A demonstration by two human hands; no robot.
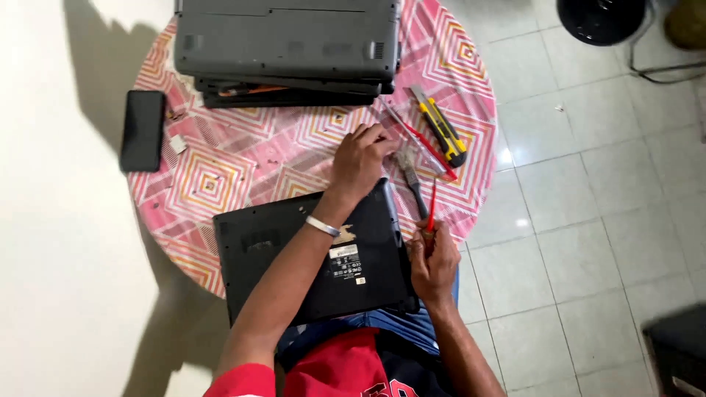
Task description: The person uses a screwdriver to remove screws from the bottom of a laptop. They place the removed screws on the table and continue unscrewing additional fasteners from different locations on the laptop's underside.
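Note:
A black laptop (279,257) lies upside down at the near edge of the round table, partly over my lap. My left hand (360,158) reaches past the laptop's far corner and rests fingers-down on the patterned tablecloth (243,158), with a silver bracelet on the wrist. At the laptop's right edge my right hand (434,261) grips a red-handled screwdriver (430,209), its shaft pointing away from me. Small grey pliers (410,173) lie just right of my left hand.
A stack of grey and black laptops (287,48) fills the table's far side. A yellow utility knife (441,129) and a red-edged strip lie at the right. A black phone (143,130) sits at the left edge. Tiled floor lies to the right, with a black bin (599,18).

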